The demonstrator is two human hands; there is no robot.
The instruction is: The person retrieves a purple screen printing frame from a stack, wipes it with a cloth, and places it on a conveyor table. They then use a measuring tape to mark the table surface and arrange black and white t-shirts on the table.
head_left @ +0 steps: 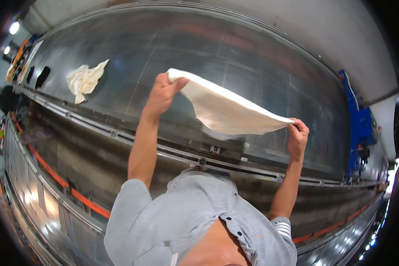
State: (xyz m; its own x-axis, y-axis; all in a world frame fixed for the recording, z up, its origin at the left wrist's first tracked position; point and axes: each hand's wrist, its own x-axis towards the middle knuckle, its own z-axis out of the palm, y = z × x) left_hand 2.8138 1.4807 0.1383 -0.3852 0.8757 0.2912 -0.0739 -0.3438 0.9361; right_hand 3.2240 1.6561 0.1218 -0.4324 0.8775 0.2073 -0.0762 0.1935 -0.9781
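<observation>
Between my two hands a white cloth (230, 111) is stretched above a long grey metal table. Its upper edge runs taut and slants down to the right, while the lower part hangs loose. My left hand (164, 92) pinches the upper left corner, thumb on top. At the right end, my right hand (299, 130) grips the other corner between thumb and fingers. Farther left, a crumpled cream cloth (85, 81) lies on the table (133, 48), apart from both hands.
Along the table's near edge runs a metal rail (202, 161). A blue machine (361, 126) stands at the right end. Dark items (42, 77) lie at the far left. Behind me, an orange strip (88, 203) borders another metal surface (53, 208).
</observation>
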